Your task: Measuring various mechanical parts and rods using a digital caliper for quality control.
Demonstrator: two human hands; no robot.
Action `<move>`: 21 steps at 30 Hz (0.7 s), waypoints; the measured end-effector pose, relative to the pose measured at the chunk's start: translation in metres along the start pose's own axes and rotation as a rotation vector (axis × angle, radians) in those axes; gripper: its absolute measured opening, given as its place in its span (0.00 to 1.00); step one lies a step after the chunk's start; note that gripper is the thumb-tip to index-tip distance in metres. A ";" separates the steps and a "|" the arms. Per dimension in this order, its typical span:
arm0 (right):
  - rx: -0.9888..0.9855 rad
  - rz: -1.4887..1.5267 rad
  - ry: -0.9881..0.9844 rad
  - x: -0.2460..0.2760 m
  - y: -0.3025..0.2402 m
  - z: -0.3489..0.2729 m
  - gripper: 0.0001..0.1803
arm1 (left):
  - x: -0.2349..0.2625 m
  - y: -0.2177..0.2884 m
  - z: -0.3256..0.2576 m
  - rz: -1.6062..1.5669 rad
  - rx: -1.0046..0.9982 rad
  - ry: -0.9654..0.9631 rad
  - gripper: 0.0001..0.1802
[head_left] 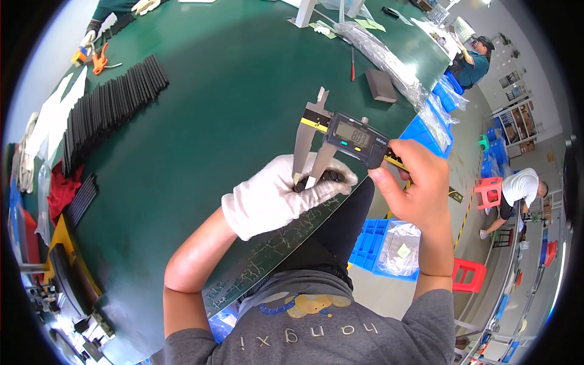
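Observation:
My left hand [274, 191], in a white glove, is closed around a dark, black part [331, 176] just above the table's near edge. The fingers hide most of that part, so its full shape cannot be made out. My bare right hand [420, 182] grips the body of a digital caliper [359, 139] between thumb and fingers. The caliper's long jaws point down toward my left hand, their tips on either side of the black part's end. Its lit display faces up.
On the green table [201, 121] lie a row of black rods [115, 109], an orange air gun [100, 59], a dark block [381, 85] and a red pen [353, 64]. Blue crates [371, 243] stand at right. Other people [474, 64] work beyond.

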State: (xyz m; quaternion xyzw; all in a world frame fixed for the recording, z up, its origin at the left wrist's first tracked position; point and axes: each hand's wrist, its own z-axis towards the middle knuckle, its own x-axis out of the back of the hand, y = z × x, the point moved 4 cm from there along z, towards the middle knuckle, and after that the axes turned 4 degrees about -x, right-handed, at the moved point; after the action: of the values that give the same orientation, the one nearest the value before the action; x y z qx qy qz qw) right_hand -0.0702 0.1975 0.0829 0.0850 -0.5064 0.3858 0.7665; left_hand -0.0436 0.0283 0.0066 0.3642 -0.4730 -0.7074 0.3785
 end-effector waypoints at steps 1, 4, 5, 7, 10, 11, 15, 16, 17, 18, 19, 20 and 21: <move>0.000 0.000 0.001 0.000 0.001 0.000 0.16 | -0.001 0.000 0.001 -0.023 0.004 -0.019 0.10; 0.011 0.004 0.005 0.000 0.003 0.001 0.16 | -0.003 0.002 0.002 -0.012 0.005 -0.049 0.10; 0.023 -0.014 0.009 0.001 0.003 0.002 0.17 | -0.003 0.002 0.002 -0.012 0.004 -0.048 0.10; 0.036 -0.032 0.012 0.002 0.002 0.005 0.17 | -0.003 0.003 0.002 -0.004 0.014 -0.104 0.13; 0.044 -0.046 -0.015 0.003 0.002 0.008 0.17 | -0.003 0.002 0.003 0.008 0.033 -0.129 0.13; 0.045 -0.053 -0.027 0.004 0.002 0.009 0.17 | -0.003 0.002 0.003 0.007 0.032 -0.131 0.13; 0.035 -0.040 -0.052 0.003 0.005 0.008 0.17 | -0.004 0.002 0.003 0.068 -0.005 -0.173 0.13; 0.026 -0.051 -0.045 0.003 0.006 0.008 0.17 | -0.004 0.002 0.003 0.062 -0.005 -0.168 0.13; 0.036 -0.043 -0.035 0.003 0.005 0.008 0.17 | -0.006 0.002 0.004 0.060 -0.009 -0.184 0.13; 0.046 -0.034 -0.025 0.003 0.004 0.008 0.17 | -0.006 0.003 0.005 0.092 -0.043 -0.165 0.11; 0.041 -0.038 -0.019 0.003 0.003 0.009 0.17 | -0.005 0.005 0.004 0.127 -0.074 -0.139 0.10; 0.041 -0.045 -0.032 0.003 0.003 0.009 0.17 | -0.005 0.005 0.003 0.119 -0.043 -0.133 0.10; 0.041 -0.051 -0.045 0.002 0.003 0.009 0.17 | -0.004 0.004 0.002 0.120 -0.043 -0.139 0.10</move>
State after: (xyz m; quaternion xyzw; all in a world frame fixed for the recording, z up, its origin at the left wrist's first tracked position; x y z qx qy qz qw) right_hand -0.0778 0.1957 0.0881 0.1225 -0.5132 0.3745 0.7625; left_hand -0.0429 0.0318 0.0114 0.2771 -0.5035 -0.7172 0.3942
